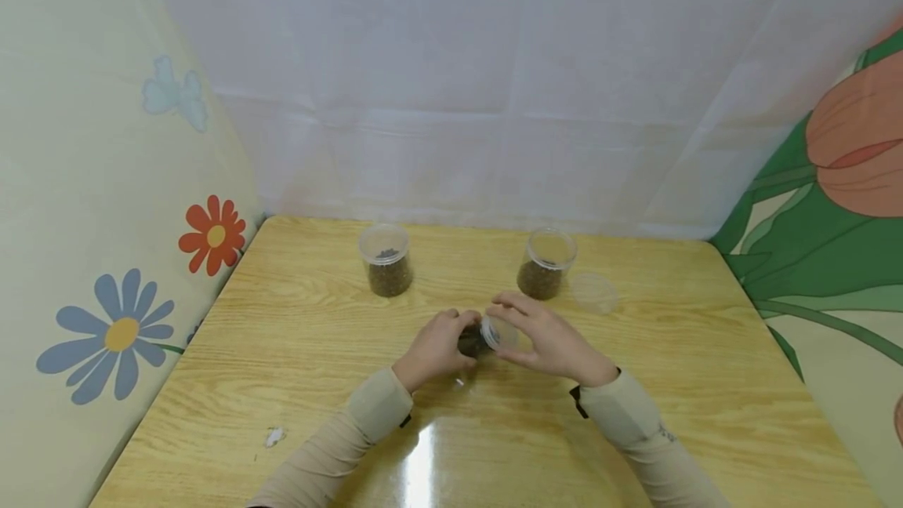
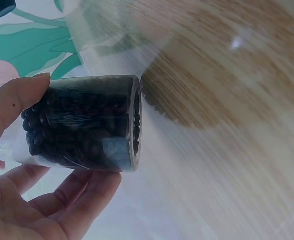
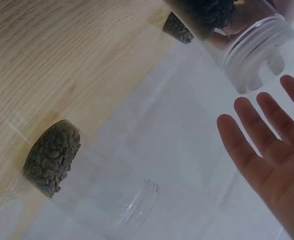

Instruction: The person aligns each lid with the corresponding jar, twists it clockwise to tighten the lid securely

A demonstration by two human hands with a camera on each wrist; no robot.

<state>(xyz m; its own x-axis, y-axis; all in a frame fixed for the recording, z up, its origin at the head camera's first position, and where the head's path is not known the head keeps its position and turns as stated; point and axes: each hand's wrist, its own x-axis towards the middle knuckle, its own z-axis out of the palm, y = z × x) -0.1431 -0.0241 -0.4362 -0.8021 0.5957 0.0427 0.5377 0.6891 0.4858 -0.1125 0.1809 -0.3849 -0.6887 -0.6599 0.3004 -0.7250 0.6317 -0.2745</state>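
A clear jar of dark beans (image 1: 471, 340) (image 2: 86, 122) (image 3: 207, 15) is tipped onto its side above the table. My left hand (image 1: 439, 347) (image 2: 51, 200) grips it, thumb on one side and fingers on the other. At its other end, a clear ridged part (image 3: 259, 52) faces my right hand (image 1: 553, 342) (image 3: 277, 160); whether this is a lid or the bare neck, I cannot tell. The right fingers are spread and gently bent, just off that end in the right wrist view.
Two clear jars partly filled with brown beans stand upright towards the back, one at left (image 1: 389, 277) and one at right (image 1: 540, 279) (image 3: 54, 157). Beside the right one lies a clear round lid (image 1: 594, 292) (image 3: 4, 217). A white scrap (image 1: 275, 436) is at front left.
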